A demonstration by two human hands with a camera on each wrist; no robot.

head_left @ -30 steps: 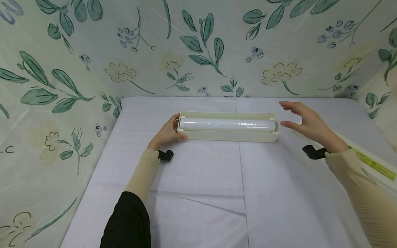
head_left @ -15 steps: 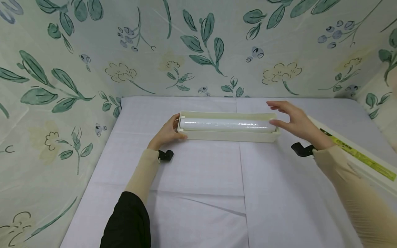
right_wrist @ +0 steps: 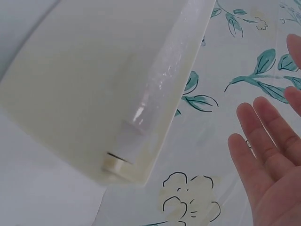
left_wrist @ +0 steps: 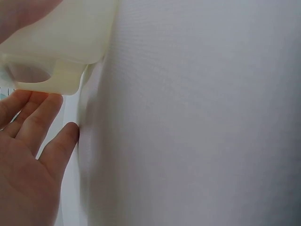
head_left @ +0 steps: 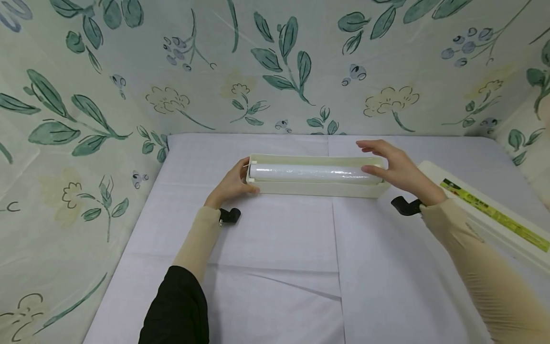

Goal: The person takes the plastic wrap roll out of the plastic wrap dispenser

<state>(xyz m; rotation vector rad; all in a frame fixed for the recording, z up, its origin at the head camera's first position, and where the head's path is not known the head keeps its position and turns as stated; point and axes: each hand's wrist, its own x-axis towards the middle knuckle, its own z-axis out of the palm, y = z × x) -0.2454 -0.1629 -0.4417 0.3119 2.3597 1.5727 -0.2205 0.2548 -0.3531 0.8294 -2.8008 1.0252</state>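
A cream cling film dispenser box point(head_left: 318, 189) lies lengthwise on the white cloth, its top uncovered. Inside sits a roll of cling film point(head_left: 301, 172), shiny and white. My left hand point(head_left: 229, 184) grips the box's left end, thumb on the front wall, fingers behind. In the left wrist view, fingertips touch the box end point(left_wrist: 61, 42) beside an oval hole. Over the right end hovers my right hand point(head_left: 399, 169), fingers spread and thumb above the roll. The right wrist view shows that palm point(right_wrist: 277, 188) apart from the box, holding nothing.
On the right, a long cream lid point(head_left: 434, 172) with a yellow label strip point(head_left: 498, 217) lies slantwise, partly behind the right forearm. The white cloth point(head_left: 275, 239) has fold creases. Leaf-patterned fabric point(head_left: 266, 110) rises behind and on both sides.
My right hand has moved left, from beside the box's right end to over the roll, uncovering more of the lid. The left hand and the box stay put.
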